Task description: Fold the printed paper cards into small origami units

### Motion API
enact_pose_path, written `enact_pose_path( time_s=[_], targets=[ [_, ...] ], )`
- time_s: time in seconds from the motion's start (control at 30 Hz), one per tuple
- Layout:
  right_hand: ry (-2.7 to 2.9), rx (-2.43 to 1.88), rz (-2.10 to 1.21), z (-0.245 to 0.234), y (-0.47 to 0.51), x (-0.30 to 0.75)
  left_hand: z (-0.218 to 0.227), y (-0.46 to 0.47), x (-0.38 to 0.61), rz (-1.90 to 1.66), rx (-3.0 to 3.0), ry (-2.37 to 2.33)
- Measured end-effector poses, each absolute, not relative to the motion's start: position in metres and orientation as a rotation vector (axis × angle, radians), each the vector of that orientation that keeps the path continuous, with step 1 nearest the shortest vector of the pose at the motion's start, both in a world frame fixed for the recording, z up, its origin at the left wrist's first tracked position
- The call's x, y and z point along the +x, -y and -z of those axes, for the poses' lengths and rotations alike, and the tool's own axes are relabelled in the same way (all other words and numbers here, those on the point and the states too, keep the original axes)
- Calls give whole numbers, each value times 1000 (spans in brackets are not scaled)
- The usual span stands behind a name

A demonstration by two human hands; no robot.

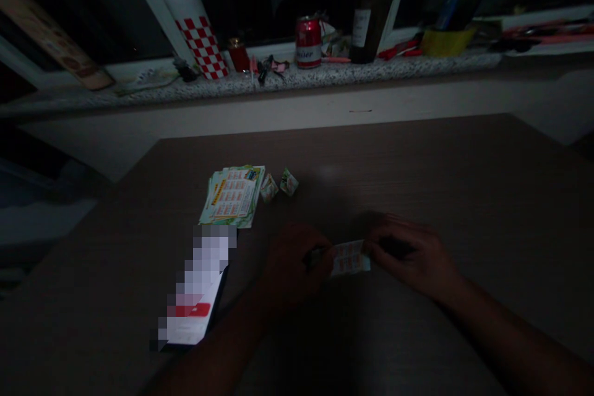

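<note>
Between my hands is a small printed calendar sheet point(349, 258), narrower than those in the pile and seemingly folded. My left hand point(297, 260) pinches its left end, while the thumb and fingers of my right hand point(413, 253) close on its right end. Farther left lies a stack of calendar sheets point(234, 195) with rows of printed grids. Beside that stack rest two small folded paper pieces, one point(269, 189) almost touching it and the other point(288, 182) just to the right. Dim light hides some finger detail.
A lit phone point(195, 303) lies left of my left forearm on the brown table point(417, 167). Along the granite windowsill point(260, 86) stand a red-checked bottle point(202, 43), a red can point(309, 43), a dark labelled container point(371, 25) and a yellow container point(445, 42).
</note>
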State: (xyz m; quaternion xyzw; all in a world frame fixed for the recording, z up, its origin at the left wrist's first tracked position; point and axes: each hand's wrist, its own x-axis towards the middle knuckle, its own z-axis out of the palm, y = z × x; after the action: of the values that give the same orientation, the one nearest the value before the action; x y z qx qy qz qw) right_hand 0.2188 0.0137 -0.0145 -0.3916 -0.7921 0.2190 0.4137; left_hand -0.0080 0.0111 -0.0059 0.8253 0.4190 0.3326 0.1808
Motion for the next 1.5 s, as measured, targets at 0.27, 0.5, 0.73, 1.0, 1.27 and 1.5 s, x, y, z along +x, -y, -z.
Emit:
enact_pose_path(
  time_s=[0.27, 0.5, 0.73, 1.0, 1.27, 1.5],
  targets=[
    [1974, -1016, -489, 11, -11, 222, 10, -15, -11, -891, 2264, -1447],
    [1930, -1051, -442, 12, -9, 222, 5, -15, -9, -934, 2158, -1523],
    [1879, -1083, -494, 14, -8, 226, 0, -13, -7, -1017, 1764, -1597],
    [1830, -981, -730, 14, -7, 226, 13, -14, -5, -935, 1332, -1285],
    [1857, -824, -882, 12, -6, 227, 12, -19, -6, -878, 1066, -1097],
    [1955, -591, -1047, 7, 2, 212, 8, -16, -5, -738, 1171, -1045]
  ],
)
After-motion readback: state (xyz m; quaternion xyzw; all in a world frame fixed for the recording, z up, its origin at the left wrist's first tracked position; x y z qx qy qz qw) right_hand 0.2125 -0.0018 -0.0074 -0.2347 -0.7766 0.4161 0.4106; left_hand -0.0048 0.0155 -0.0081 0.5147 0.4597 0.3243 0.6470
